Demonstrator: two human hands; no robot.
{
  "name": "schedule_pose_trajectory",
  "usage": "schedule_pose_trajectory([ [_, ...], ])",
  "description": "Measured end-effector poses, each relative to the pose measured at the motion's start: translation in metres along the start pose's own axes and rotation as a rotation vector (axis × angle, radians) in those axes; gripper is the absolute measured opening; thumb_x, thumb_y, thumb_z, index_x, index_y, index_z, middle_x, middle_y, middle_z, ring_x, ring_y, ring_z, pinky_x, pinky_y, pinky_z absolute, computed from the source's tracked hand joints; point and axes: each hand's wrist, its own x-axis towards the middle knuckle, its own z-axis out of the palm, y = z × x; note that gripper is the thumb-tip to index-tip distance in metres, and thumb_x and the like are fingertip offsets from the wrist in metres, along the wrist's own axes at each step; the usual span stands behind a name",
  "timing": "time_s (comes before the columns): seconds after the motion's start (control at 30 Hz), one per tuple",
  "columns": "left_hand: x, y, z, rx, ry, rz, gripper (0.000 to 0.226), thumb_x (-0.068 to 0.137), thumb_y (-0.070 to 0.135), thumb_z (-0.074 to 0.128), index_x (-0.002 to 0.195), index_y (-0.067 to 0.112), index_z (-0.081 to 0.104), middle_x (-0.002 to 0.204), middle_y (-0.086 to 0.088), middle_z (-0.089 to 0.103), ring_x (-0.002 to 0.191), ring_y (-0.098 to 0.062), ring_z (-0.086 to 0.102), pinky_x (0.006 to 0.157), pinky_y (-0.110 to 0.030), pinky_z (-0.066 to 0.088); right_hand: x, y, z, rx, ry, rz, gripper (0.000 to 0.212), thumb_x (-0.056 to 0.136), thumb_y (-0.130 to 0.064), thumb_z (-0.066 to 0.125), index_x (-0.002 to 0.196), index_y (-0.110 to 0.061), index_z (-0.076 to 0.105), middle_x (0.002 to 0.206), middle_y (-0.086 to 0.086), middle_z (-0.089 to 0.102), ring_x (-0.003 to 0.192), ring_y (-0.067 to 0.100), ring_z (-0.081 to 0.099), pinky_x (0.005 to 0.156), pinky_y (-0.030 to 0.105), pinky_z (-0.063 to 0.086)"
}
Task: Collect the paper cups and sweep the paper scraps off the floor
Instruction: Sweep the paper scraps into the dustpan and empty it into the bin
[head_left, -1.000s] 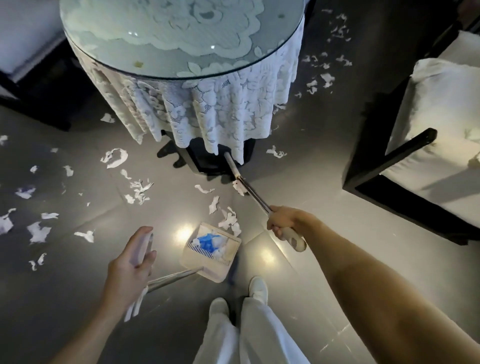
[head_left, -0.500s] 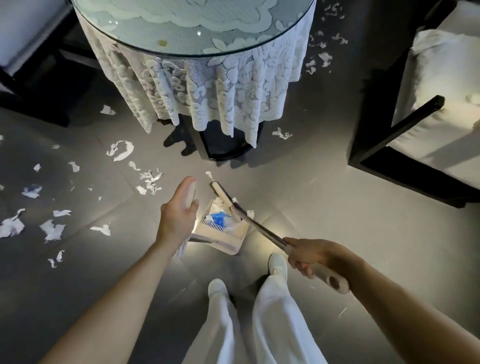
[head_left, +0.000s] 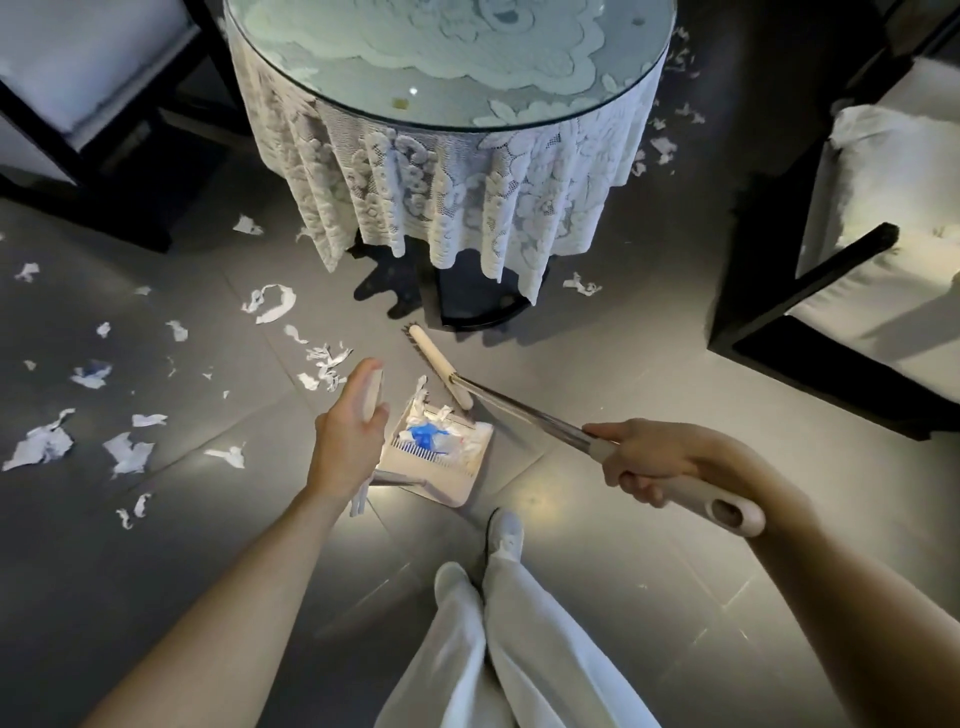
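A beige dustpan (head_left: 447, 470) sits on the dark floor just ahead of my feet, holding white scraps and a blue piece. My left hand (head_left: 350, 434) grips the top of the dustpan's upright handle. My right hand (head_left: 641, 457) grips the broom (head_left: 519, 410) by its beige grip, and the broom head (head_left: 436, 364) lies at the pan's far edge. Several white paper scraps (head_left: 270, 304) lie scattered to the left, with more scraps (head_left: 41, 444) at the far left. No paper cup is visible.
A round glass-topped table (head_left: 452, 67) with a white lace cloth stands straight ahead on a dark base. Dark-framed chairs with white cushions stand at right (head_left: 883, 270) and upper left (head_left: 93, 78). More scraps (head_left: 662, 145) lie behind the table and one scrap (head_left: 582, 285) beside its base.
The broom head swept toward me from the table base to the pan's edge, and scraps that lay ahead of the pan are now in it. My left hand shifted rightward over the pan.
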Motion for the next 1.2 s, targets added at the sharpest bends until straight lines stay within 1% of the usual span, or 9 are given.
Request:
schedule_pose_trajectory([
  [0.13,0.002,-0.007,-0.017,0.007,0.009,-0.051,0.051,0.096,0.018,0.054,0.115,0.064,0.04,0.115,0.007,0.056,0.072,-0.017,0.058,0.055,-0.035,0.056,0.022,-0.039,0.002,-0.113,0.026,-0.021,0.074,0.087,0.005,0.044,0.15,-0.027,0.022,0.048,0.005,0.046,0.033,0.011,0.04,0.036,0.017,0.036],
  [0.23,0.005,-0.016,-0.03,0.017,0.044,-0.099,0.044,0.096,0.02,0.054,0.127,0.049,0.042,0.123,0.0,0.058,0.085,-0.024,0.062,0.055,-0.028,0.055,0.046,-0.07,0.011,-0.352,0.085,-0.069,0.058,0.084,0.001,0.046,0.139,-0.014,0.04,0.059,0.008,0.053,0.041,0.015,0.048,0.044,0.023,0.045],
  [0.37,0.007,-0.032,-0.053,-0.028,0.105,-0.178,0.048,0.096,0.015,0.054,0.116,0.057,0.044,0.096,-0.007,0.059,0.069,-0.018,0.057,0.05,-0.025,0.051,0.085,-0.101,0.026,-0.582,0.178,-0.093,0.041,0.084,-0.007,0.049,0.124,-0.012,0.053,0.075,0.006,0.056,0.063,0.02,0.054,0.052,0.025,0.042],
  [0.53,0.016,-0.048,-0.076,0.007,0.177,-0.247,0.053,0.094,0.014,0.057,0.109,0.062,0.044,0.077,0.001,0.059,0.056,-0.015,0.058,0.05,-0.019,0.046,0.115,-0.115,0.037,-0.508,0.089,-0.083,0.037,0.086,-0.012,0.055,0.123,-0.016,0.053,0.088,0.008,0.06,0.063,0.013,0.055,0.048,0.021,0.044],
  [0.63,0.022,-0.053,-0.078,0.015,0.201,-0.249,0.05,0.094,0.013,0.057,0.113,0.058,0.046,0.075,0.003,0.06,0.055,-0.015,0.058,0.051,-0.02,0.047,0.117,-0.115,0.048,-0.374,-0.036,-0.101,0.043,0.088,-0.011,0.055,0.13,-0.019,0.051,0.076,0.0,0.056,0.049,0.004,0.054,0.042,0.015,0.041],
  [0.73,0.03,-0.052,-0.073,-0.03,0.241,-0.236,0.047,0.094,0.011,0.057,0.119,0.049,0.049,0.098,0.002,0.061,0.065,-0.014,0.058,0.054,-0.016,0.046,0.108,-0.119,0.054,-0.234,-0.113,-0.092,0.016,0.089,-0.01,0.056,0.1,-0.022,0.058,0.061,-0.007,0.053,0.04,0.001,0.05,0.04,0.013,0.039],
  [0.8,0.034,-0.048,-0.071,-0.06,0.237,-0.232,0.044,0.095,0.011,0.056,0.122,0.046,0.049,0.114,0.003,0.054,0.08,-0.016,0.059,0.055,-0.011,0.046,0.098,-0.127,0.052,-0.06,-0.188,-0.045,0.023,0.089,0.001,0.046,0.085,-0.021,0.051,0.051,-0.005,0.049,0.03,0.001,0.043,0.032,0.013,0.034],
  [0.93,0.03,-0.05,-0.085,-0.081,0.273,-0.267,0.044,0.095,0.015,0.055,0.115,0.052,0.046,0.1,-0.002,0.059,0.065,-0.014,0.059,0.052,-0.015,0.048,0.076,-0.155,0.045,-0.067,-0.248,0.06,0.017,0.091,0.0,0.042,0.09,-0.011,0.055,0.04,-0.001,0.047,0.03,0.007,0.04,0.032,0.014,0.034],
  [1.2,0.023,-0.069,-0.136,-0.091,0.37,-0.27,0.043,0.094,0.014,0.057,0.119,0.048,0.049,0.098,-0.006,0.06,0.063,-0.01,0.058,0.058,-0.014,0.046,0.061,-0.214,0.068,-0.203,-0.179,-0.061,0.027,0.09,0.003,0.04,0.11,-0.009,0.053,0.04,-0.002,0.042,0.032,0.008,0.037,0.036,0.017,0.035],
])
